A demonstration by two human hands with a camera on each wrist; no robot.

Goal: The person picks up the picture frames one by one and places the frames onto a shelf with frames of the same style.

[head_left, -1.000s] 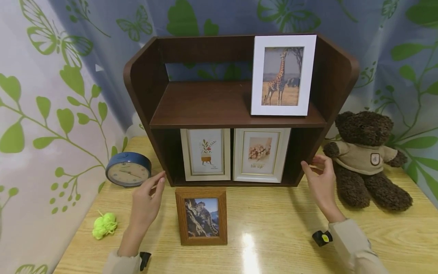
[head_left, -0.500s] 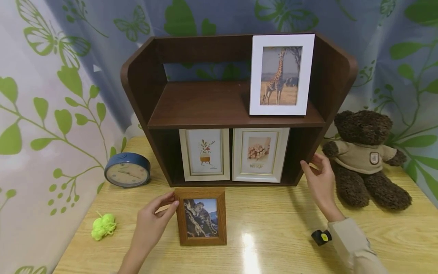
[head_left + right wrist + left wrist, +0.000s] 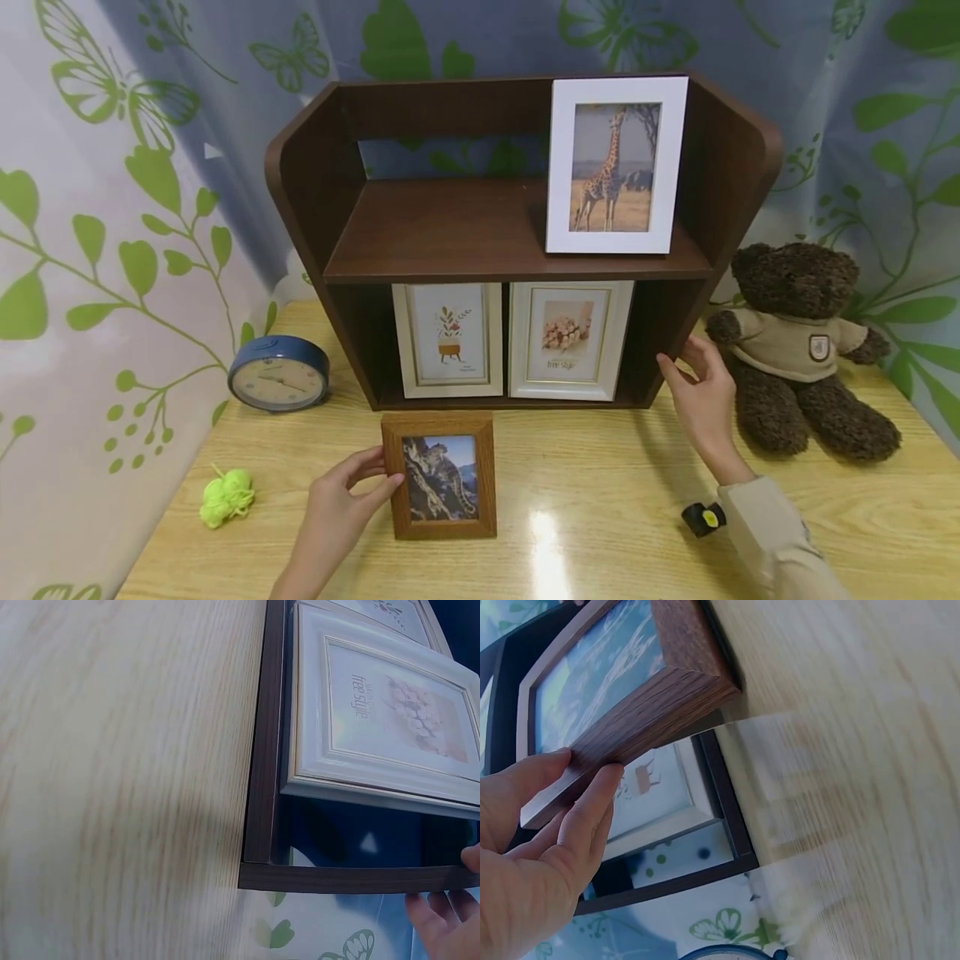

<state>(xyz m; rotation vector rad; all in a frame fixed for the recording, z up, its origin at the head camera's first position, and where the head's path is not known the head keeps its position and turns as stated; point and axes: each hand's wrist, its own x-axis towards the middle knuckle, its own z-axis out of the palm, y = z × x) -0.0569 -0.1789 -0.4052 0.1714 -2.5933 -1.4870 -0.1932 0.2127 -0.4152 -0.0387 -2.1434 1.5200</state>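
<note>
In the head view a brown wooden picture frame [image 3: 483, 475] with a leopard photo stands on the table before the shelf. My left hand [image 3: 337, 506] pinches its left edge, thumb at the front; the left wrist view has the fingers [image 3: 592, 806] against the frame's side. My right hand [image 3: 702, 400] holds the right side panel of the dark brown shelf [image 3: 517, 277], thumb on one face and fingers on the other, as the right wrist view also has it. On the lower level are a flower-pot picture frame [image 3: 450, 387] and a "free style" picture frame [image 3: 570, 390].
A white giraffe picture frame [image 3: 611, 242] stands on the upper level, at the right. Left of the shelf are a blue clock [image 3: 279, 375] and neon yellow yarn [image 3: 227, 497]. To the right sits a brown teddy bear [image 3: 795, 350]. Behind hangs a leaf-printed curtain [image 3: 465, 33].
My left hand has moved right and down from beside the shelf's lower left corner to the wooden picture frame and taken hold of its left edge. The right hand stays on the shelf panel.
</note>
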